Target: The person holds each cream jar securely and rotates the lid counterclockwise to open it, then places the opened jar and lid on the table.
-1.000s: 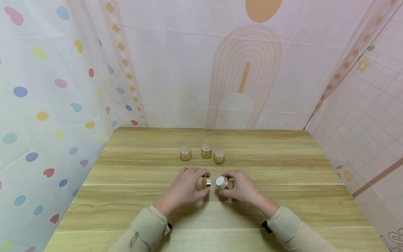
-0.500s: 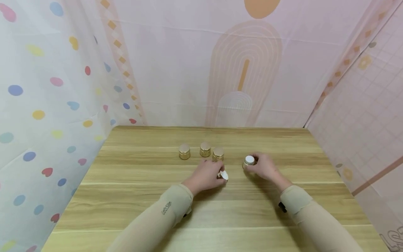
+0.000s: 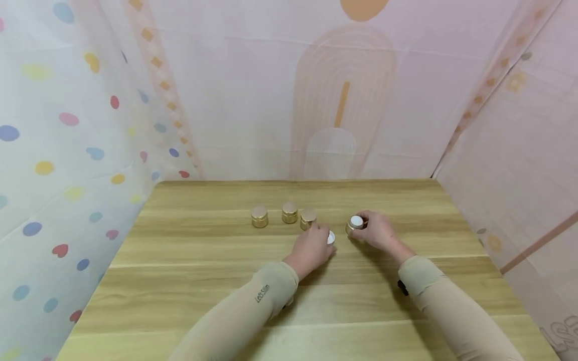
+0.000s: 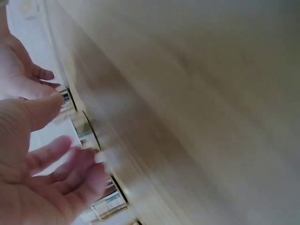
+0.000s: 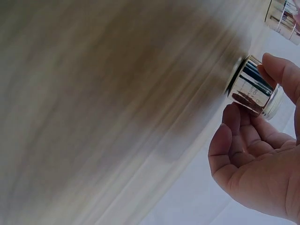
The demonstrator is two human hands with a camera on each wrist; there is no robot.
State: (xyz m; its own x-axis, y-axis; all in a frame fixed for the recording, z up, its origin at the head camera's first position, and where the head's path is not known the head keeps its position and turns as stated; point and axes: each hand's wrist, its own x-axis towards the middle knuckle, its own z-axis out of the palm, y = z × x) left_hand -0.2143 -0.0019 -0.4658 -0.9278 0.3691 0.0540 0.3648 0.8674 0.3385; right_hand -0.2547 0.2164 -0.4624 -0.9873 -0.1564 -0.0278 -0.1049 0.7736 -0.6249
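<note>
My left hand is beside a gold lid, white inner side up, to the right of the closed jars. In the left wrist view the lid sits on the table between the spread thumb and loosely bent fingers of my left hand, which appear clear of it. My right hand holds an uncapped gold jar with a white top. In the right wrist view my right hand has its thumb and fingers around the jar, whose base is at the tabletop.
Three closed gold jars stand behind and left of my left hand: one on the left, one in the middle and one close to my fingers. The wooden table meets patterned cloth walls.
Both hands moved apart from the middle, toward the right and back. The lid, tilted in my left hand before, now lies on the table and appears let go. The right hand still holds its jar.
</note>
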